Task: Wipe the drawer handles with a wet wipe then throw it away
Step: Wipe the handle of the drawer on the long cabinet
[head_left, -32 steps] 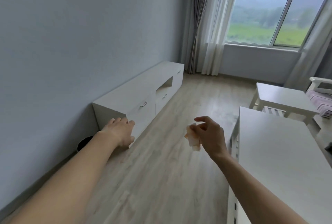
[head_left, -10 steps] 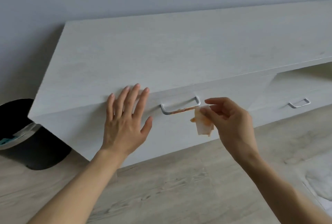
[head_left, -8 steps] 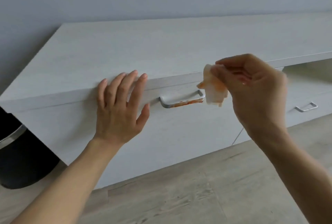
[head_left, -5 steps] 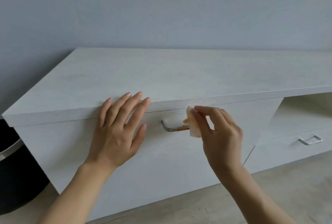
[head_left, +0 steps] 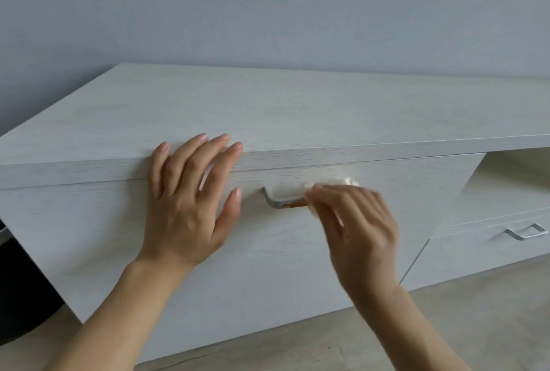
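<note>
A long white cabinet [head_left: 297,114] runs along the grey wall. Its left drawer front carries a silver handle [head_left: 275,202] with an orange-brown smear on the lower bar. My right hand [head_left: 357,230] pinches a white wet wipe [head_left: 342,182] and presses it over the right half of that handle; the hand is blurred. My left hand [head_left: 190,201] lies flat with fingers spread on the drawer front and the cabinet's top edge, just left of the handle. A second silver handle [head_left: 526,231] sits on the lower drawer at the far right.
A black bin [head_left: 18,296] stands on the floor at the cabinet's left end, mostly cut off by the frame. An open shelf recess [head_left: 518,174] lies right of the drawer. Light wood floor [head_left: 446,326] runs along the cabinet's base.
My right hand has slid the wipe rightward along the handle, uncovering more of its left part. My left hand stays flat on the drawer front. The view has moved closer.
</note>
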